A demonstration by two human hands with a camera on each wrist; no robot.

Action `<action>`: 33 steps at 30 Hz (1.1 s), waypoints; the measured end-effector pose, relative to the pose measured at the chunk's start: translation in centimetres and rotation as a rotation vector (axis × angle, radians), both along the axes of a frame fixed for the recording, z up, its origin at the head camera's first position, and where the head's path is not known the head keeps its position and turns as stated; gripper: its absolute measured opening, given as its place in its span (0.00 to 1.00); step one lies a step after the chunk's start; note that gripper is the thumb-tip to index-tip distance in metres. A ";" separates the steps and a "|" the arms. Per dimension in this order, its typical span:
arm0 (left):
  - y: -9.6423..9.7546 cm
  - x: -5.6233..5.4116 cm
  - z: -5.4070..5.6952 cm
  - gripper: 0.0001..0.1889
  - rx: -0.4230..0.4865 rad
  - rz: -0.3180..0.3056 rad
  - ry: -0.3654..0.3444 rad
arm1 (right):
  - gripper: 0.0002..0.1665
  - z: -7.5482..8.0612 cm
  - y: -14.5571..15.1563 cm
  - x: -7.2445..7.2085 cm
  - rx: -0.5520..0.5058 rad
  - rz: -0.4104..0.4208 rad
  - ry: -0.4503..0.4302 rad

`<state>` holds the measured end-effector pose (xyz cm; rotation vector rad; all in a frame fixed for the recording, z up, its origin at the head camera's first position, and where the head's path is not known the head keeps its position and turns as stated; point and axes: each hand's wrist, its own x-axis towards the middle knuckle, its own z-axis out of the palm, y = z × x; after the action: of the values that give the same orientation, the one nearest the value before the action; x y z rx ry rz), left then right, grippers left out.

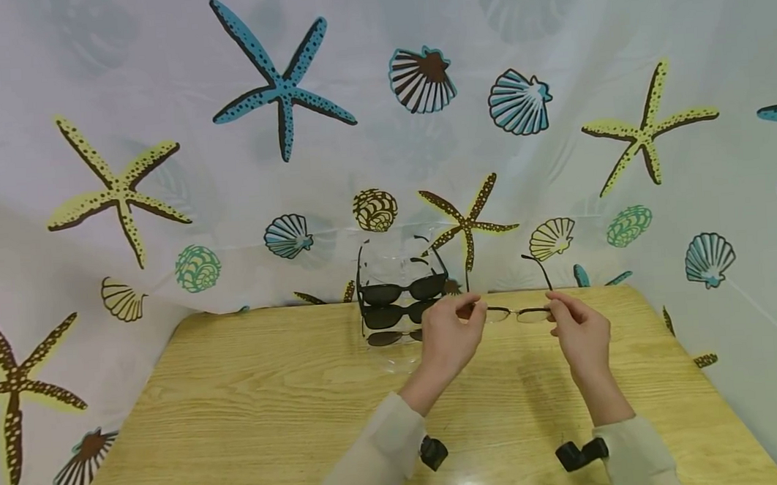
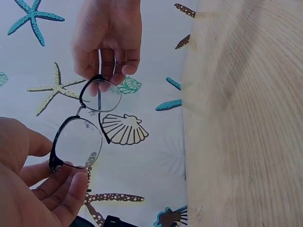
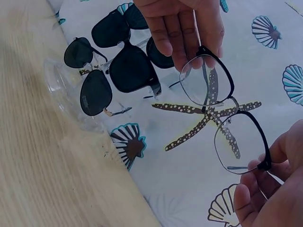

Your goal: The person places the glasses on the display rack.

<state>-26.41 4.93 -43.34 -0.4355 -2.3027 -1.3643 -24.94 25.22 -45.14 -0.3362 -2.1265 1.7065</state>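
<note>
A pair of clear-lensed eyeglasses [image 1: 533, 310] with dark upper rims is held up above the table by both hands, its temples unfolded and pointing away. My left hand [image 1: 451, 336] pinches the left end of the frame. At the opposite end, the thumb and fingers of my right hand [image 1: 583, 329] grip the corner near the hinge. Both rims and the bridge show plainly in the left wrist view, where the lens [image 2: 78, 142] is see-through. Just left of the left hand, dark sunglasses [image 1: 383, 295] sit stacked on a clear display stand [image 1: 395, 364], partly hidden by that hand.
The stand holds several pairs, with thin-framed sunglasses [image 3: 96, 94] lowest. Its clear base rests on the wooden table [image 1: 258, 396] near the back edge. Behind and at both sides hangs a white cloth [image 1: 357, 156] printed with starfish and shells.
</note>
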 end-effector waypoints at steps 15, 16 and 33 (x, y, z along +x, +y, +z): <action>-1.6 0.6 2.6 0.09 0.050 0.003 0.141 | 0.18 2.6 -1.3 0.4 -0.014 0.027 0.089; -1.7 0.7 2.8 0.09 0.050 0.002 0.142 | 0.18 2.7 -1.5 0.4 -0.017 0.029 0.093; -5.6 1.3 5.3 0.13 0.096 -0.021 0.031 | 0.17 5.9 -4.8 -0.5 -0.042 0.109 0.205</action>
<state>-25.16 -0.71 -38.00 -0.4484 -2.2032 -1.4604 -25.41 20.40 -39.23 -0.0538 -1.9944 1.7650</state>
